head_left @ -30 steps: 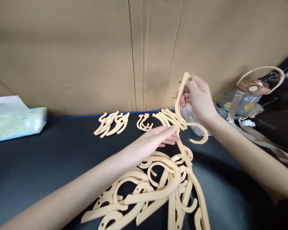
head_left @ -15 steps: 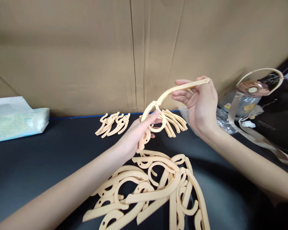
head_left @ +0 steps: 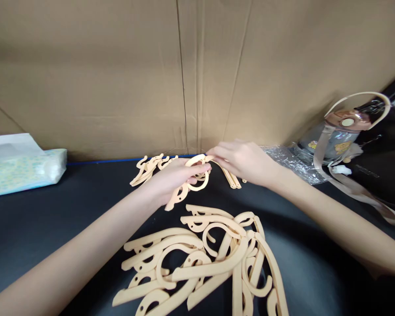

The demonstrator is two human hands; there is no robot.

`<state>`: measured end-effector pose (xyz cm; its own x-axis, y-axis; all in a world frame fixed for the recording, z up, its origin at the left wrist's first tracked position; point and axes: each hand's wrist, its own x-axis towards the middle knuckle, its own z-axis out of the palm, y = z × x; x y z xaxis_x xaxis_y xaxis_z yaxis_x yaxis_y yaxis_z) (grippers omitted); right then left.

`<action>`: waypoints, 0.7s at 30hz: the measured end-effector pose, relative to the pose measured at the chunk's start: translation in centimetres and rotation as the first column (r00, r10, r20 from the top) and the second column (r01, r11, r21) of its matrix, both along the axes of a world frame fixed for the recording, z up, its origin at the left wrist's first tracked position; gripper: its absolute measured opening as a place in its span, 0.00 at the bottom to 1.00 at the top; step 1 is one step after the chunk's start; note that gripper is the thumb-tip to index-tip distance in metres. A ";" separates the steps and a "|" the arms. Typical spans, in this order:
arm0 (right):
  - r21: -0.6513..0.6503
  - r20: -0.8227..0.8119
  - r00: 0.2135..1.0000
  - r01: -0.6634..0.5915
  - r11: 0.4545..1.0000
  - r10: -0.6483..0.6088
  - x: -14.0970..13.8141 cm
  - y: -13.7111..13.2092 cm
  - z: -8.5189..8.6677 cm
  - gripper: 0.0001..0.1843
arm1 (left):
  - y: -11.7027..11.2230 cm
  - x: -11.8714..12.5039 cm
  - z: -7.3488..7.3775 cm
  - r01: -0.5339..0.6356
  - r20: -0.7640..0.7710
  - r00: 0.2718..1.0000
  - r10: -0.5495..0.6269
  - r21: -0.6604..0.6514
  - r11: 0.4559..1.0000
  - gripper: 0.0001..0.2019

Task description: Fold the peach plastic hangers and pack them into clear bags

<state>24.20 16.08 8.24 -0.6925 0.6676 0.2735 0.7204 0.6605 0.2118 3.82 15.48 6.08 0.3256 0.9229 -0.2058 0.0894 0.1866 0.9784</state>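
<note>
My left hand (head_left: 171,177) is closed around a cream folding hanger (head_left: 175,199), its thumb pressed across the hook. My right hand (head_left: 238,160) is at the hanger's upper joint, fingertips bent onto the right-hand arm, most of which the hand hides. Below both hands lies a large pile of similar cream hangers (head_left: 213,267), tangled together with hooks and arms overlapping. Behind the left hand is a small group of loose hook-ended pieces (head_left: 146,169). Loose curved arms (head_left: 233,180) lie partly covered beneath the right hand.
A tissue pack (head_left: 29,171) lies on the black tabletop (head_left: 95,210) at left. Clear plastic wrap (head_left: 289,164) and a strapped water bottle (head_left: 339,131) are at right. A cardboard wall (head_left: 118,79) stands along the back.
My right hand has moved left and down from the hanger's far end to its joint. My left hand has shifted left with the hanger, whose raised arm has swung down.
</note>
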 end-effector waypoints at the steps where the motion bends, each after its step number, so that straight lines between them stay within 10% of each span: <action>1: 0.019 0.061 0.998 -0.016 1.000 0.015 -0.4 -0.4 -0.3 0.13 | 0.0 0.1 0.0 0.021 -0.007 1.000 -0.021 0.004 1.000 0.18; 7: 0.219 0.171 0.985 -0.030 0.975 -0.008 -2.0 -1.7 -2.0 0.17 | 0.0 0.3 0.2 0.098 -0.084 0.992 -0.093 0.058 0.993 0.17; 15: -0.150 0.044 0.922 0.386 0.910 -0.384 -0.6 1.2 -2.2 0.13 | -1.0 0.7 0.5 0.025 -0.336 0.936 0.104 0.360 0.933 0.10; 21: -0.231 -0.016 0.883 0.453 0.861 -0.469 0.7 3.1 -3.4 0.17 | -0.9 0.8 0.3 0.084 -0.332 0.943 0.019 0.293 0.952 0.10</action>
<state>24.88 19.19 4.88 -0.2757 0.9534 0.1227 0.9612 0.2725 0.0420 4.63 14.54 6.34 0.3184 0.9477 -0.0219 0.4145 -0.1184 0.9023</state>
